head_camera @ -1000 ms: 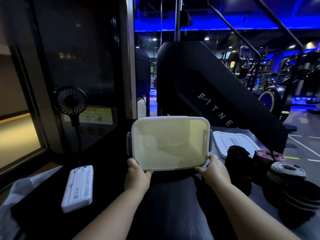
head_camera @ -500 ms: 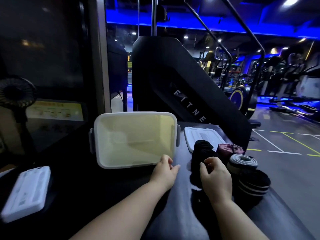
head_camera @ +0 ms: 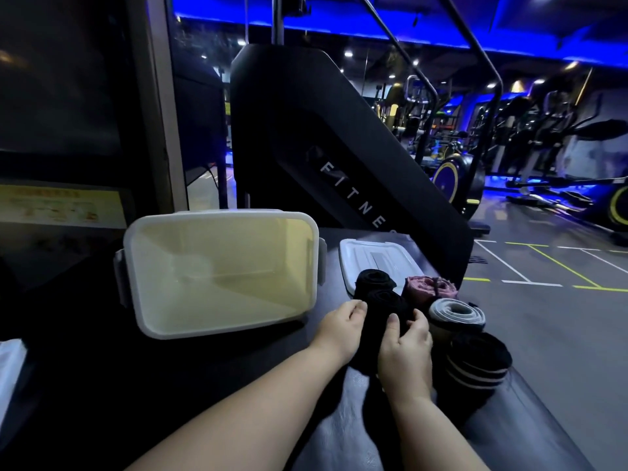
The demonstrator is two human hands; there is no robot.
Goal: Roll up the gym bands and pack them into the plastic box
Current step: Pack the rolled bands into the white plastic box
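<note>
- Bands, five of them already rolled, stand in a cluster on the table (head_camera: pixel 339 419) just right of the box (head_camera: pixel 217 329); the box itself is open and holds none of them.
- Nearest the box is a black roll (head_camera: pixel 380 305), with a second black roll (head_camera: pixel 373 280) behind it, touching the lid (head_camera: pixel 373 254) that lies flat further from the person.
- Further right of the box sit a pink roll (head_camera: pixel 430 288), a grey roll (head_camera: pixel 457 312) and a dark striped roll (head_camera: pixel 475 362), all packed close together.
- Both hands are on the black roll: the left hand (head_camera: pixel 343 326) curls its fingers against the side facing the box, and the right hand (head_camera: pixel 404 341) wraps thumb and fingers round the far side.
- The roll looks like soft woven elastic, so I'd judge it light, squashy and grippy rather than slick, with nothing in it to break.
- Its weak point is probably the loose outer end, which may spring open if the squeeze slackens.
- Best hold, to my eye, is around the flanks with a palm or thumb over the free end, not a pinch at the top coil.
- The move to the box is short, and the wide mouth should take the roll on its end or on its side.
- Neighbouring rolls sit so close that a careless lift may topple one.
</note>
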